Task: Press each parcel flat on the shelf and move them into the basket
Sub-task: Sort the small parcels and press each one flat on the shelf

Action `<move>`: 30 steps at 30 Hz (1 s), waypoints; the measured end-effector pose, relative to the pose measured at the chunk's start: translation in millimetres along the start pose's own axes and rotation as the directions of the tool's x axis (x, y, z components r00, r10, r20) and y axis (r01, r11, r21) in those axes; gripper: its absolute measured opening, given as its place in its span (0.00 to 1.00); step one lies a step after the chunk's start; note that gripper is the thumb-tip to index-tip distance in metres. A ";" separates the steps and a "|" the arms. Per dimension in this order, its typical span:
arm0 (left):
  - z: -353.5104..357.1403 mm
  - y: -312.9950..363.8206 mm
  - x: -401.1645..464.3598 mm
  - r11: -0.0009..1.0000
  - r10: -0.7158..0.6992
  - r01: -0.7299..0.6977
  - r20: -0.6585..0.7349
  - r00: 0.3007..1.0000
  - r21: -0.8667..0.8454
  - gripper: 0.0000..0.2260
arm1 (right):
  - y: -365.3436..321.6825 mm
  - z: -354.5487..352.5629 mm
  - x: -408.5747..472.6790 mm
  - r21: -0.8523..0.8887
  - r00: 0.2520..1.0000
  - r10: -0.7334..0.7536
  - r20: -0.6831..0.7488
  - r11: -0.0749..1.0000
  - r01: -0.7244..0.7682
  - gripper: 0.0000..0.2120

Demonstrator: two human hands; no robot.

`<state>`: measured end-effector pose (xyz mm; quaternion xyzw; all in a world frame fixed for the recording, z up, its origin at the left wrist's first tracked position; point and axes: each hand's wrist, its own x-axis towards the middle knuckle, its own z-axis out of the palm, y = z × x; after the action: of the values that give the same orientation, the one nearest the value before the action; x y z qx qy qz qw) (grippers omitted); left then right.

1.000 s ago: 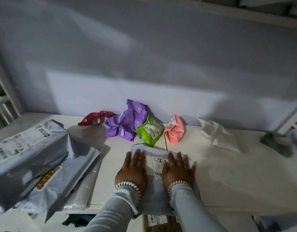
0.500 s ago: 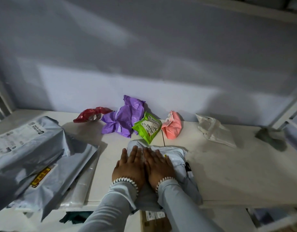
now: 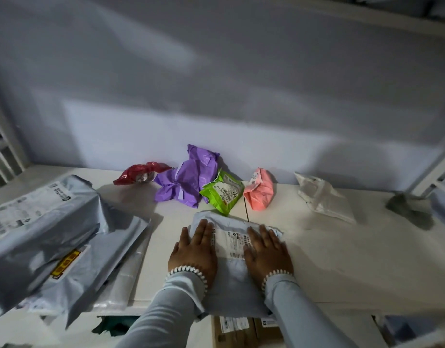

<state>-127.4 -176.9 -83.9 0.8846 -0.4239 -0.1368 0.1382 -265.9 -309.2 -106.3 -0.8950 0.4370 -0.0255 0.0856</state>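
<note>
Both palms lie flat on the grey parcel (image 3: 231,277): the left hand (image 3: 194,249) on its left side, the right hand (image 3: 266,252) on its right, fingers straight, holding nothing, with the label bare between them. The parcel's long axis runs away from the person, its near end overhanging the shelf (image 3: 342,259) edge. Beyond the fingertips lie 5 crumpled parcels, the green one (image 3: 222,194) nearest. No basket is visible.

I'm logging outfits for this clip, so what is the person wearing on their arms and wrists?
Both arms wear long, snug, pale grey-blue sleeves down to the wrists. A white ridged bracelet circles each wrist, behind the left hand and the right hand. No gloves or rings visible.
</note>
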 end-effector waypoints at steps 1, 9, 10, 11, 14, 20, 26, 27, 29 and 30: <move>0.1 1.4 -1.1 1.000 -0.002 0.002 0.003 1.000 -0.007 0.26 | 6.0 -0.5 -3.1 -0.004 1.000 0.021 0.018 1.000 -0.021 0.28; -9.2 4.6 -17.6 0.996 -0.030 0.033 -0.031 0.999 0.078 0.27 | 8.9 -5.9 -27.1 0.009 0.993 0.098 0.072 0.995 -0.099 0.27; -11.6 4.0 -17.7 0.995 -0.033 0.035 -0.027 0.999 0.090 0.27 | 5.9 -6.8 -28.5 0.006 0.992 0.107 0.062 0.994 -0.107 0.27; -13.9 2.9 -16.9 0.993 -0.037 0.039 -0.024 0.999 0.112 0.27 | 2.8 -7.0 -29.4 0.007 0.992 0.114 0.057 0.993 -0.115 0.27; -18.9 -3.4 -13.2 0.980 -0.080 0.075 0.017 0.997 0.183 0.27 | -9.6 -6.6 -31.4 -0.006 0.993 0.101 0.069 0.995 -0.101 0.28; -31.7 -30.8 -12.7 0.946 -0.109 0.119 -0.049 0.993 0.303 0.26 | -47.8 4.2 -30.3 -0.038 0.997 0.055 0.051 0.998 -0.053 0.36; -48.8 -60.2 -17.6 0.893 -0.130 0.166 -0.113 0.985 0.419 0.25 | -83.9 25.8 -20.6 0.001 0.999 0.033 -0.013 0.999 -0.033 0.27; -50.1 -63.9 -17.8 0.888 -0.131 0.168 -0.114 0.985 0.429 0.26 | -89.5 25.3 -21.6 0.015 1.000 0.030 -0.007 0.999 -0.030 0.27; -52.8 -77.1 -16.5 0.887 -0.155 0.188 -0.112 0.982 0.421 0.26 | -105.2 26.2 -21.2 0.023 1.000 0.026 -0.014 0.999 -0.026 0.28; -54.5 -84.3 -15.6 0.891 -0.177 0.206 -0.108 0.978 0.404 0.25 | -112.5 27.9 -19.7 0.013 0.999 0.011 -0.032 1.000 -0.011 0.28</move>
<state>-57.2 -106.8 -61.9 0.9353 -0.3491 -0.0268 -0.0517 -187.2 -222.1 -113.4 -0.8915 0.4431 -0.0424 0.0843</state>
